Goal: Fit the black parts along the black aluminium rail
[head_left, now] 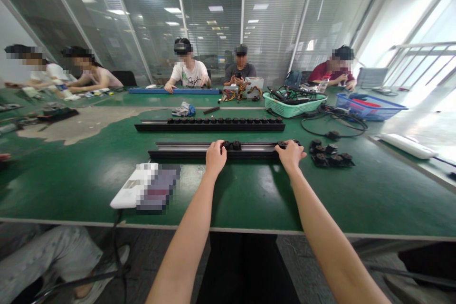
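A long black channel rail (178,155) with a shiny strip along its inside lies across the green table in front of me. My left hand (215,156) is closed at the rail's middle, its fingers curled on a small black block; another black block (236,145) sits in the channel just right of it. At the rail's right end, my right hand (291,154) pinches a small black block (281,144), partly hidden by the fingers. Beyond lies a second black rail (210,128), lined with several similar blocks. Loose black blocks (333,156) are grouped to the right of my right hand.
Left of my arms lie a white device (128,192) and a dark pixelated item (160,190). A green basket (295,108) of cables, a blue basket (370,109), a black cable (335,135) and crumpled gloves (183,109) are farther back. Several people sit around the table.
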`<state>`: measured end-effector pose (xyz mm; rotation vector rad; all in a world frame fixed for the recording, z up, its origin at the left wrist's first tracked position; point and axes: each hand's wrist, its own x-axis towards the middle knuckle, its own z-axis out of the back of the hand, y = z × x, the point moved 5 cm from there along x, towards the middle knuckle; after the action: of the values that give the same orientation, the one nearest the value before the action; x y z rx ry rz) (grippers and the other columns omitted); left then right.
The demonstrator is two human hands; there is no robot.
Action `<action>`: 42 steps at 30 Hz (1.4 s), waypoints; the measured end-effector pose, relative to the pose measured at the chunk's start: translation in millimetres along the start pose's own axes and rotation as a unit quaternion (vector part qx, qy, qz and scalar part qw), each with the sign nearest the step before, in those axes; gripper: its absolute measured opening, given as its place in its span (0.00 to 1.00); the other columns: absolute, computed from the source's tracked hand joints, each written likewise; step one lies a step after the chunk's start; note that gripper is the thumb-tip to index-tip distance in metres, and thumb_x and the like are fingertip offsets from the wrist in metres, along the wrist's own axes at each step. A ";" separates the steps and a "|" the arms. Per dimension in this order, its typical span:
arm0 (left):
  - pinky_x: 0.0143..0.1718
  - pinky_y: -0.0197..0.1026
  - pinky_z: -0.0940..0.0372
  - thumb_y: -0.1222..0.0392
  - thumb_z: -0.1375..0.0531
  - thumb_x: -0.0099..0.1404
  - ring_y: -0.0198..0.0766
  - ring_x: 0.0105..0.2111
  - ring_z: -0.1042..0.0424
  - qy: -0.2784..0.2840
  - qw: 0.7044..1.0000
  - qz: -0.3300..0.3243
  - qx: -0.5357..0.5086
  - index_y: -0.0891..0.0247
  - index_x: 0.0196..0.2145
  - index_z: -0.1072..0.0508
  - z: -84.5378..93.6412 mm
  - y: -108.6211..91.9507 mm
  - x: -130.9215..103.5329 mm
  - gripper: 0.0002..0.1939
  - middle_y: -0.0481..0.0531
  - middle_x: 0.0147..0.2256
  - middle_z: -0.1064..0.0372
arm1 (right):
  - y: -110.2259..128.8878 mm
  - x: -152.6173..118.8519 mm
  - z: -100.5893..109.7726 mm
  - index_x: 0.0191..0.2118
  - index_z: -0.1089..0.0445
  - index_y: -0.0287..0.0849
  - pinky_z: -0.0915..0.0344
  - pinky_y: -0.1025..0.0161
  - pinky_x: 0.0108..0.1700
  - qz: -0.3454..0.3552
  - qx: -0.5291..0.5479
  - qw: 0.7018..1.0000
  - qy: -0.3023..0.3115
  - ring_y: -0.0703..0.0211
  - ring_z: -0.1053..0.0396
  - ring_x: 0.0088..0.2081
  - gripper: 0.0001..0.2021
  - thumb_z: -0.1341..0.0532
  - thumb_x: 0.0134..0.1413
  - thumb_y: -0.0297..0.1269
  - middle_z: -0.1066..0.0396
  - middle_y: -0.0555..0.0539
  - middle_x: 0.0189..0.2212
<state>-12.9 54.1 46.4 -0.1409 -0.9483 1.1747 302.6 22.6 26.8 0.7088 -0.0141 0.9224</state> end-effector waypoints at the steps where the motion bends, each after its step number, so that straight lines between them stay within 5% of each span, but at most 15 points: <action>1: 0.55 0.50 0.32 0.67 0.46 0.69 0.47 0.49 0.26 0.000 1.000 0.000 0.000 0.62 0.50 0.27 0.0 0.0 0.0 0.14 0.59 0.47 0.26 | -0.5 0.3 -0.1 0.48 0.27 0.39 0.50 0.49 0.50 0.000 0.001 1.000 -0.001 0.39 0.41 0.51 0.20 0.39 0.54 0.47 0.27 0.35 0.50; 42: 0.56 0.50 0.33 0.67 0.46 0.69 0.47 0.49 0.27 0.007 1.000 0.006 0.005 0.62 0.50 0.27 1.2 -2.5 -0.6 0.14 0.59 0.47 0.26 | -3.7 -0.1 7.4 0.47 0.27 0.40 0.50 0.48 0.50 -0.016 0.000 1.000 -0.011 0.39 0.42 0.50 0.19 0.40 0.53 0.45 0.28 0.34 0.48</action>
<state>-12.0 52.1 48.2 -0.1466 -0.9310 1.1882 307.4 16.9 30.5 0.7178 -0.0224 0.8840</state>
